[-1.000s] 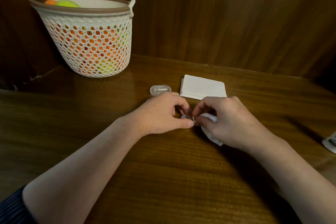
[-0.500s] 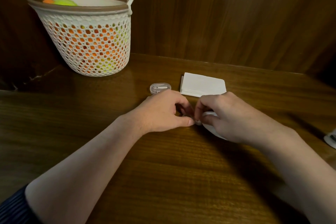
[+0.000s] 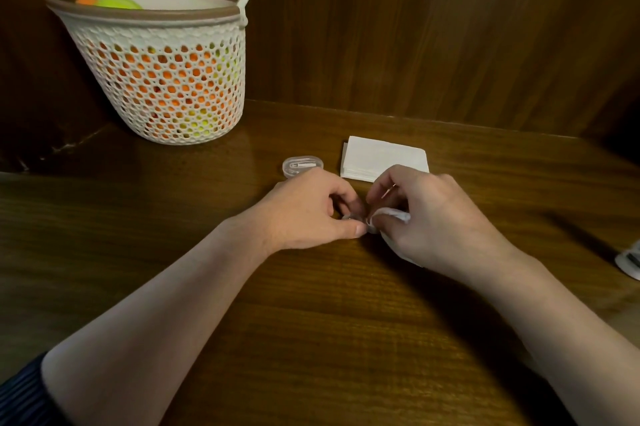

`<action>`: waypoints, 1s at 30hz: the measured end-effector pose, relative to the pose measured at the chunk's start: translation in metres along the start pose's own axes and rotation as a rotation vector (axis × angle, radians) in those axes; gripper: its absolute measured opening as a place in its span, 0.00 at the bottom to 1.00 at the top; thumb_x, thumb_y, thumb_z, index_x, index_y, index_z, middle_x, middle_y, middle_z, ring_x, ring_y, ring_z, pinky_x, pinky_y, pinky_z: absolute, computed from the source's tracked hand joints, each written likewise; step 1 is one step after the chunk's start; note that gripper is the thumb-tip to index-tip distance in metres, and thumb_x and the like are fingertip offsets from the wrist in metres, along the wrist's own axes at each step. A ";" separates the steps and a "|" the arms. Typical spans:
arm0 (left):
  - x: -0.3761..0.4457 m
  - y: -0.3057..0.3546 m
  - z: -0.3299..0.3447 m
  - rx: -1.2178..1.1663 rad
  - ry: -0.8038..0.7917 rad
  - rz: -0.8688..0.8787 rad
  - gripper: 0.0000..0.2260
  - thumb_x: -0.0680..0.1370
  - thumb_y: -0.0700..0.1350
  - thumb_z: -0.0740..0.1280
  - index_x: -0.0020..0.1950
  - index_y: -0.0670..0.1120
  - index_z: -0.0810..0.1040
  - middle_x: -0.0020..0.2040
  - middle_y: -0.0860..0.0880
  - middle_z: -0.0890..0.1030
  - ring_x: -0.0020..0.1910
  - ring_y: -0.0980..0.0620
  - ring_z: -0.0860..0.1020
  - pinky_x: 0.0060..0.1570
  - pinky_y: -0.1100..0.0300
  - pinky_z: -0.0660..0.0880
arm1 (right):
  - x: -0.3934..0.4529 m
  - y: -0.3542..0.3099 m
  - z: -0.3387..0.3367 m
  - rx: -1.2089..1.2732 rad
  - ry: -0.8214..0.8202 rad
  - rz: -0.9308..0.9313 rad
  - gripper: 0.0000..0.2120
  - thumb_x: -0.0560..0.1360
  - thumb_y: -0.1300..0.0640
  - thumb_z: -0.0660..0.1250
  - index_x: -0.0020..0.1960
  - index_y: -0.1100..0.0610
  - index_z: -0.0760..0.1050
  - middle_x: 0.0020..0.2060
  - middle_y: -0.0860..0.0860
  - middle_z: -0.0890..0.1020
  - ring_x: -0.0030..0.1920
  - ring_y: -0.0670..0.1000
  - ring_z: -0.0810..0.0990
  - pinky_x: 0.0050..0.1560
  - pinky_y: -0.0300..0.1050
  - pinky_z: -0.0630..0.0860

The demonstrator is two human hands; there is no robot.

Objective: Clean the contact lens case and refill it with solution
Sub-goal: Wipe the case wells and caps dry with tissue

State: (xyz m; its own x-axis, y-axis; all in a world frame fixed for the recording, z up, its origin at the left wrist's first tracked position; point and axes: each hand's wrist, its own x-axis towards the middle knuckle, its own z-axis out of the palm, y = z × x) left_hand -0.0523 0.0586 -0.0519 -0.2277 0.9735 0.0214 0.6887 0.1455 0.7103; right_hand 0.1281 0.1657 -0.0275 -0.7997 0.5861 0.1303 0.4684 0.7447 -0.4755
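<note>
Mid dark wooden table [image 3: 311, 321], lens case [image 3: 349, 217] is pinched by left hand [image 3: 311, 211], tissue [image 3: 391, 216] gripped by right hand [image 3: 433, 218]; small slick case could be flicked out under wiping pressure.

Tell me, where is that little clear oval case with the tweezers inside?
The clear oval case lies on the wooden table, just beyond the left hand and left of the stack of white tissues, with the white basket further back-left.
</note>
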 end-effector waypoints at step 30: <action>0.005 -0.004 0.001 -0.038 0.033 0.000 0.05 0.76 0.50 0.80 0.49 0.57 0.87 0.42 0.60 0.86 0.37 0.68 0.81 0.32 0.74 0.74 | 0.000 -0.014 0.005 -0.255 0.000 -0.058 0.07 0.82 0.51 0.69 0.54 0.45 0.86 0.51 0.48 0.82 0.52 0.51 0.81 0.51 0.51 0.83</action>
State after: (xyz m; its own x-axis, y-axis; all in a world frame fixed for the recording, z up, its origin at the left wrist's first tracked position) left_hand -0.0553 0.0628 -0.0549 -0.2511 0.9669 0.0442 0.6621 0.1383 0.7365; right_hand 0.1195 0.1539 -0.0248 -0.8277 0.5405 0.1511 0.5015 0.8332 -0.2330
